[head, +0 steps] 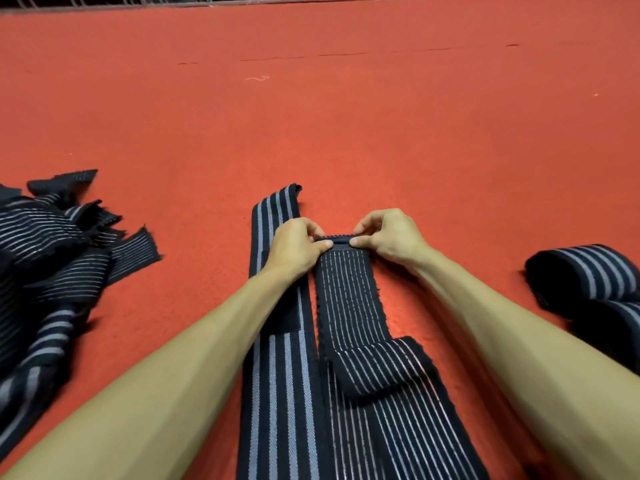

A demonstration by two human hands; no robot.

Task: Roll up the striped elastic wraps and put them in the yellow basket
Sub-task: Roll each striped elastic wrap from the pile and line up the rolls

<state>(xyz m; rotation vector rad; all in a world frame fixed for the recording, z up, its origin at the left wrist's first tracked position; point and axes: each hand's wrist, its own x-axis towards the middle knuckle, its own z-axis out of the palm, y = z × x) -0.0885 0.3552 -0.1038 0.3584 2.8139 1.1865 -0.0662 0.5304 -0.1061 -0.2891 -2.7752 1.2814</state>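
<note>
Thin-striped wrap (346, 289) lies lengthwise on the red floor (346, 133), its far end turned over into a small first fold. The left hand (298, 249) and right hand (393, 240) pinch that fold with curled fingers. A wide-striped wrap (273, 375) lies just beside it on the left. A pile of wraps (45, 271) sits far left and a rolled wrap (588, 275) far right.

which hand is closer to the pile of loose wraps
Left. The left hand pinches the end of the thin-striped wrap on the side facing the pile of loose wraps; the right hand pinches the same end, farther from the pile.
</note>
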